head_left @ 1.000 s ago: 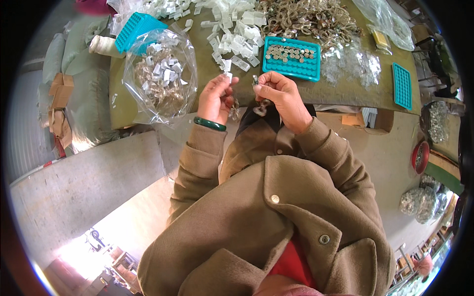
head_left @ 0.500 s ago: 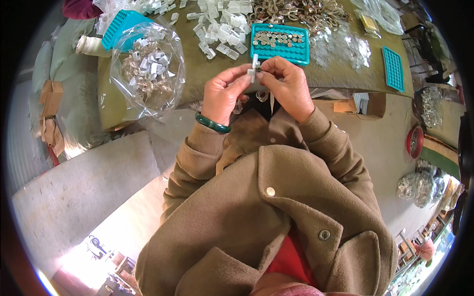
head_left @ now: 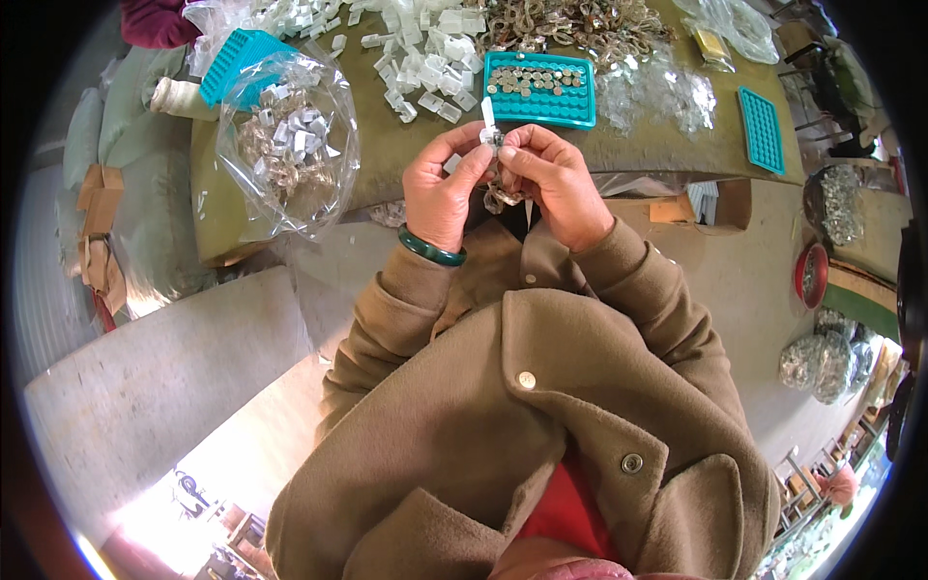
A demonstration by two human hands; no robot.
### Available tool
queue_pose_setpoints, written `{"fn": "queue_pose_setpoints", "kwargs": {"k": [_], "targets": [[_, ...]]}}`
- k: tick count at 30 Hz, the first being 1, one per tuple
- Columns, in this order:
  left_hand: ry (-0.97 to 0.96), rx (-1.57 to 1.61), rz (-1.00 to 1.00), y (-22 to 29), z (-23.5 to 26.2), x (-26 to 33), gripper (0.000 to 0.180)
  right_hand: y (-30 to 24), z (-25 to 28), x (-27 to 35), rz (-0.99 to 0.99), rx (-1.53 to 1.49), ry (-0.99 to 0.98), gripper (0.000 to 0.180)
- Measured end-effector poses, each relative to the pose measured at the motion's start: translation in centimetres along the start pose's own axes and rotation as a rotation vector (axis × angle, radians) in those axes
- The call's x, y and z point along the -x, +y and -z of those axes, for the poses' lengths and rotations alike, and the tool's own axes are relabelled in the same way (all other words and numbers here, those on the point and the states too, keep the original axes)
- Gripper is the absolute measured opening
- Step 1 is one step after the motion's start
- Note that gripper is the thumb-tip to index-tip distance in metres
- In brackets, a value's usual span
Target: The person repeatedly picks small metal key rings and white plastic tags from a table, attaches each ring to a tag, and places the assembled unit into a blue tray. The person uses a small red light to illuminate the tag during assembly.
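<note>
Close together at the table's near edge, my two hands work on one small object. My left hand (head_left: 442,188) wears a dark green bangle and pinches a small white plastic piece (head_left: 488,111), whose tab sticks up between the hands. The thumb and forefinger of my right hand (head_left: 558,179) are closed at the same spot, on a small shiny part next to the white piece; the fingertips partly hide it. Beneath the fingers hangs a brownish, see-through looped band (head_left: 500,200). Just beyond, a teal tray (head_left: 539,114) holds rows of small round metallic discs.
Loose white plastic pieces (head_left: 425,58) heap at the back, beside brownish looped bands (head_left: 580,24) and clear flat pieces (head_left: 662,97). An open clear bag (head_left: 290,145) of bands and white pieces lies left, by a teal ridged tray (head_left: 246,63). Another teal tray (head_left: 761,130) lies right.
Both hands have shifted slightly, and the white piece has tilted. The looped band now shows more fully below the fingers. The view has moved a little.
</note>
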State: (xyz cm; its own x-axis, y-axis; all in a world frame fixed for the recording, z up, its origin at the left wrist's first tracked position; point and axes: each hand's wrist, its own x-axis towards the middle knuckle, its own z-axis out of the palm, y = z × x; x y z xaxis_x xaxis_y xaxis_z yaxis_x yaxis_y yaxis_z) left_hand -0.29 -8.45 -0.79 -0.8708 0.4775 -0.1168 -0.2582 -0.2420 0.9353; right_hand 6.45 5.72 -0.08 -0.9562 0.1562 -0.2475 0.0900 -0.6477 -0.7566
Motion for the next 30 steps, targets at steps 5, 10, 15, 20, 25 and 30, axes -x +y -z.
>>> {"fn": "queue_pose_setpoints", "kwargs": {"k": [5, 10, 15, 20, 25, 30], "targets": [[0.061, 0.039, -0.069, -0.6, -0.9, 0.4, 0.03, 0.0, -0.5, -0.3, 0.129, 0.189, -0.024, 0.003], [0.116, 0.064, 0.007, -0.9, -1.0, 0.5, 0.03, 0.3, -1.2, -0.2, 0.244, 0.449, 0.074, 0.004], [0.123, -0.127, -0.154, -1.1, -1.5, 0.5, 0.029, 0.5, -1.0, -0.4, 0.29, 0.515, 0.083, 0.003], [0.059, -0.217, -0.001, 0.0, -0.5, 0.3, 0.027, 0.2, 0.1, -1.0, 0.232, 0.525, 0.048, 0.003], [0.14, -0.129, 0.164, 0.3, -0.2, 0.1, 0.025, 0.4, 0.3, -0.9, 0.195, 0.606, 0.049, 0.007], [0.198, -0.07, 0.251, 1.1, -0.2, 0.1, 0.024, -0.3, 1.2, -0.5, 0.28, 0.534, -0.062, 0.021]]}}
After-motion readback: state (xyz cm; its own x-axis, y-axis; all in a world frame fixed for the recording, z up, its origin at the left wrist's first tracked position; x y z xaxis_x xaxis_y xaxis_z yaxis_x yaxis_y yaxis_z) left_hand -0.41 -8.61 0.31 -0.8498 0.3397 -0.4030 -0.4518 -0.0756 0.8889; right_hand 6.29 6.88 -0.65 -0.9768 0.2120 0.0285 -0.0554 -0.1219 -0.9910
